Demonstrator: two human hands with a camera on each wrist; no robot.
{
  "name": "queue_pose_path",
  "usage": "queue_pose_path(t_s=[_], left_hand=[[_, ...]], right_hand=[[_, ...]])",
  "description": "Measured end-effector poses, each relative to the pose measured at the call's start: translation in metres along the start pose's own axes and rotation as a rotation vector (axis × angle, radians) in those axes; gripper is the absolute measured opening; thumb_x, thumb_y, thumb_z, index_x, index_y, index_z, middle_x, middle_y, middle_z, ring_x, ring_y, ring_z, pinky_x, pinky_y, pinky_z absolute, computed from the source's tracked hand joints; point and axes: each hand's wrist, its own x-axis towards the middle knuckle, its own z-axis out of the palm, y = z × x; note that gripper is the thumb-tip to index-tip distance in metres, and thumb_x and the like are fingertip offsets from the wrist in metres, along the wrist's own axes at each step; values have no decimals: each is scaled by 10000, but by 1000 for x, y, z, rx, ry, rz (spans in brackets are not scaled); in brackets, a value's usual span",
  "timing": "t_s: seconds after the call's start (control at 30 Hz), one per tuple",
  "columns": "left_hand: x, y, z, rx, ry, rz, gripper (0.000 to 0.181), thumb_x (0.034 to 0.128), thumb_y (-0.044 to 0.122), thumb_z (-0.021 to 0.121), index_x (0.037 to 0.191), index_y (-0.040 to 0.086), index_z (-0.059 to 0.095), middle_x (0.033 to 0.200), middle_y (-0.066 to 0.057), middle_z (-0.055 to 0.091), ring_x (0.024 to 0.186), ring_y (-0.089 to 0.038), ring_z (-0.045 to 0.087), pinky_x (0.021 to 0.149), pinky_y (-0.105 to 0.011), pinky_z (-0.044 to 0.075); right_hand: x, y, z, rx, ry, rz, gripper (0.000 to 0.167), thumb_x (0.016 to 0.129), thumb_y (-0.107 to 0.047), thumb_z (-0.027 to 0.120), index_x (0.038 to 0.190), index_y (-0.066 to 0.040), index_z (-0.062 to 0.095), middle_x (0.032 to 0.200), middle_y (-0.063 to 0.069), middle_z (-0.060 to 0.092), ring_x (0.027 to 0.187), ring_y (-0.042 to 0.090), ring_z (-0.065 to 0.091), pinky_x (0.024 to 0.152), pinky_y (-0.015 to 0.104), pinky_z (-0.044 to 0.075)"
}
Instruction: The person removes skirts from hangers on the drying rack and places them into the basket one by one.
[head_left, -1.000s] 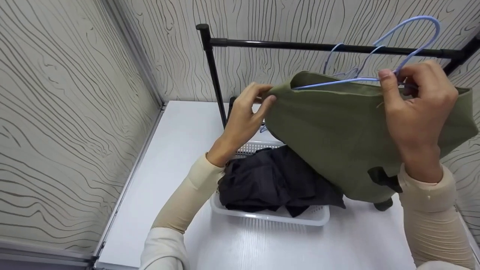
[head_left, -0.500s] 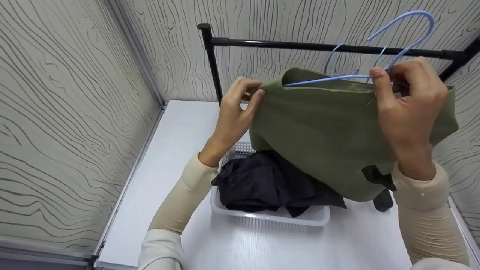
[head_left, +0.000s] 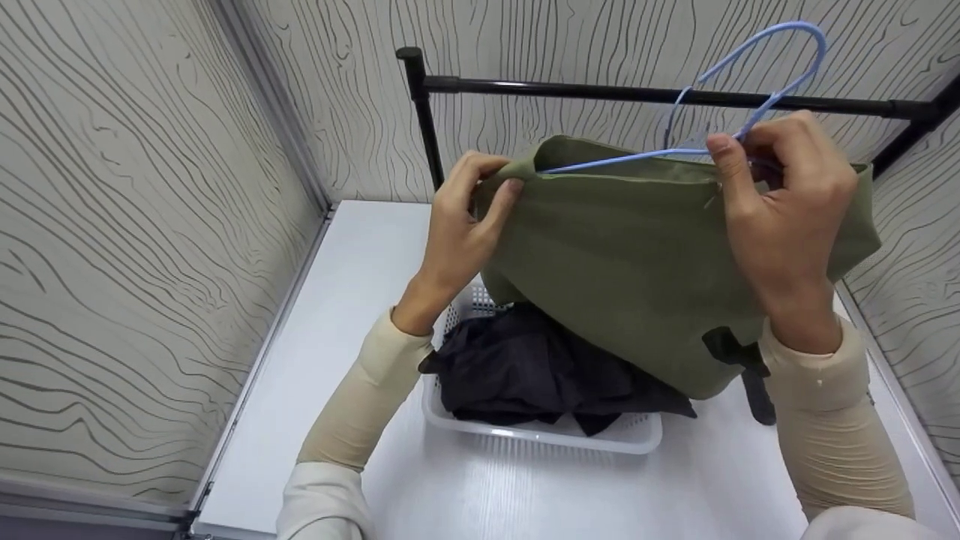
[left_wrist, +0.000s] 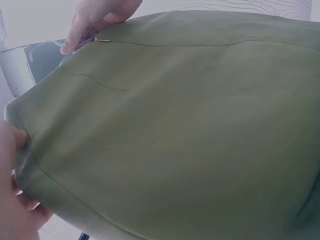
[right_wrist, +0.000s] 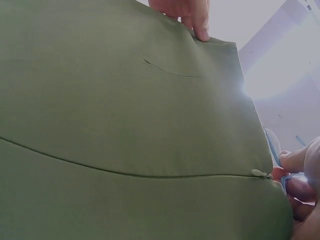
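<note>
An olive-green skirt (head_left: pixel 615 255) hangs spread between my hands, over the basket. Inside its top opening runs a light blue clothes hanger (head_left: pixel 622 160), the hook sticking up in front of the rack's bar. My left hand (head_left: pixel 465 225) pinches the skirt's left top corner with thumb and fingers, near the end of the hanger arm. Near the hook's base, my right hand (head_left: pixel 787 210) grips the hanger at the skirt's top edge. A small zip pull (right_wrist: pixel 258 173) shows beside it in the right wrist view. The hanger's right arm is mostly hidden by hand and cloth.
Behind the hands stands a black clothes rack (head_left: pixel 570 90) with another blue hanger (head_left: pixel 679 112) on its bar. Dark clothes (head_left: pixel 540 367) lie in a white plastic basket (head_left: pixel 540 437) on the white table (head_left: pixel 285 337). Wood-patterned walls (head_left: pixel 142 247) enclose the left and back.
Both hands have moved left with the skirt and hanger, the right hand further than the left. The hook has shifted left along the bar. Both grips look the same.
</note>
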Motion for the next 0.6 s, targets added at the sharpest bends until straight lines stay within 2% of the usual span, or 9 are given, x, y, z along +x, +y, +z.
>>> queue_pose_path(t_s=[0.2, 0.4, 0.6], left_hand=[[0, 1, -4, -14, 26, -11, 159, 1058, 91, 662, 1170, -20, 686, 1098, -137, 673, 1001, -195, 636, 905, -323, 535], [0, 0, -8, -8, 46, -2, 143, 1047, 70, 671, 1164, -10, 688, 1093, -132, 679, 993, -195, 629, 898, -319, 521], [-1, -2, -11, 5, 54, 6, 149, 1035, 57, 682, 1169, -7, 694, 1091, -132, 695, 1001, -203, 650, 928, -335, 536]], right_hand=[[-2, 0, 6, 16, 0, -12, 336, 958, -126, 806, 847, 147, 646, 856, -226, 483, 771, -15, 449, 737, 157, 338], [-5, -1, 10, 16, -16, -17, 382, 975, -186, 801, 859, 144, 645, 854, -213, 464, 768, -9, 428, 729, 164, 319], [-9, 3, 15, 23, -43, -28, 370, 968, -191, 808, 870, 129, 650, 834, -90, 516, 778, 13, 443, 731, 166, 333]])
